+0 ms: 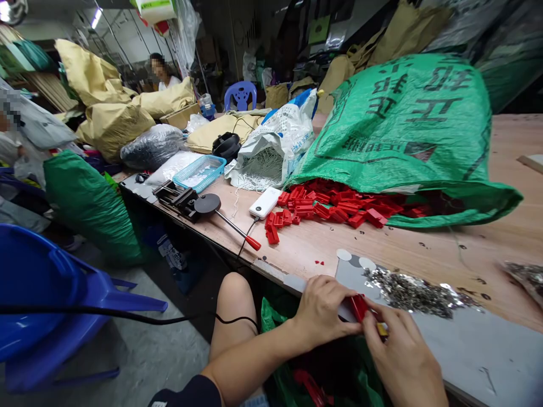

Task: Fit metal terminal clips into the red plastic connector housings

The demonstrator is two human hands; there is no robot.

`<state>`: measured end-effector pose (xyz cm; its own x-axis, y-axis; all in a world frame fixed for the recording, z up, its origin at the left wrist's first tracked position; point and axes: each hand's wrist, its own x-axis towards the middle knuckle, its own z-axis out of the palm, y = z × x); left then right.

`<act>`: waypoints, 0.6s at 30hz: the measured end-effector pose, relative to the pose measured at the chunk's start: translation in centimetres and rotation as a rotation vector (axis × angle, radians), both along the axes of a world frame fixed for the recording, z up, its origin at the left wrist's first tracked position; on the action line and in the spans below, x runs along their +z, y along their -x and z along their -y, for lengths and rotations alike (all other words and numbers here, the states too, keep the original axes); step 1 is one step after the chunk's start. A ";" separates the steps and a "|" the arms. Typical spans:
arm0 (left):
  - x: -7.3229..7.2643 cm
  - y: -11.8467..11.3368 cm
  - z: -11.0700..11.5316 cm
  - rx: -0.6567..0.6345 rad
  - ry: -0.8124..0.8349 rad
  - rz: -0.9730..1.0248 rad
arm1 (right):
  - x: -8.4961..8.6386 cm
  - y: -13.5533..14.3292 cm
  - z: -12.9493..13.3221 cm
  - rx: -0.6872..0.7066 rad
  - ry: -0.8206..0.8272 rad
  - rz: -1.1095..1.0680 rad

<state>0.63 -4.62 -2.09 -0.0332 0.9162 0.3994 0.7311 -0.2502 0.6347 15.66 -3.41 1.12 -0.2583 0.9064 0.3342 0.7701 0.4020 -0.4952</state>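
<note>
"While the large green woven sack with black print [407, 127] lies on the wood-topped table [297, 257], where are the hands?"

"Both are on its near side, by the table's edge. The left hand [324, 308] pinches a small red plastic piece [358, 307] between thumb and fingers, and the right hand [401, 345] grips its other end."

"And that yellow bit [383, 329]?"

"It shows at the right fingers, too hidden to identify."

"What lies around them?"

"A loose heap of red plastic pieces [335, 206] spills from the sack's mouth. Just left of the sack sits a white rectangular device [266, 202]; farther left, a black metal tool with a red-tipped lever [207, 204]. Between sack and right hand, a pile of shiny silvery metal bits [413, 291] rests on a flat grey sheet [479, 345]."
</note>
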 end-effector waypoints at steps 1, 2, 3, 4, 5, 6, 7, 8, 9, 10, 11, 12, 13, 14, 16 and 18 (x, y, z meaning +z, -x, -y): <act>0.0 0.0 0.0 0.000 0.000 -0.006 | -0.1 -0.1 -0.1 0.002 0.009 0.001; 0.1 0.0 0.0 0.002 0.002 -0.013 | -0.1 -0.1 -0.1 -0.003 0.016 0.005; 0.1 0.0 0.0 0.002 0.006 -0.019 | -0.1 -0.1 -0.1 -0.013 0.020 0.007; 0.1 0.0 0.0 0.002 0.009 -0.023 | 0.0 -0.1 -0.1 -0.024 0.021 0.008; 0.2 0.0 0.0 0.001 0.012 -0.024 | 0.1 0.0 -0.1 -0.037 0.020 0.009; 0.2 0.0 0.0 0.001 0.010 -0.024 | 0.2 0.1 0.0 -0.043 0.017 0.009; 0.2 0.0 0.0 0.000 0.006 -0.022 | 0.3 0.2 0.0 -0.042 0.016 0.008; 0.1 0.0 0.0 -0.002 -0.001 -0.022 | 0.4 0.3 0.1 -0.035 0.015 0.007; 0.1 0.0 0.0 -0.002 -0.009 -0.022 | 0.4 0.3 0.1 -0.031 0.016 0.006; 0.1 0.0 0.0 -0.001 -0.013 -0.025 | 0.4 0.4 0.1 -0.030 0.017 0.006; 0.0 0.0 0.1 -0.001 -0.014 -0.030 | 0.4 0.4 0.1 -0.030 0.018 0.006; 0.0 0.0 0.1 0.000 -0.013 -0.035 | 0.3 0.3 0.1 -0.031 0.017 0.004; 0.0 0.0 0.1 0.001 -0.013 -0.042 | 0.2 0.3 0.1 -0.033 0.014 0.002; 0.0 0.1 0.1 0.001 -0.017 -0.048 | 0.2 0.3 0.1 -0.033 0.011 0.002; 0.0 0.1 0.1 0.001 -0.029 -0.057 | 0.1 0.3 0.1 -0.031 0.006 -0.004; 0.1 0.1 0.1 0.003 -0.031 -0.063 | 0.0 0.3 0.1 -0.031 0.004 -0.008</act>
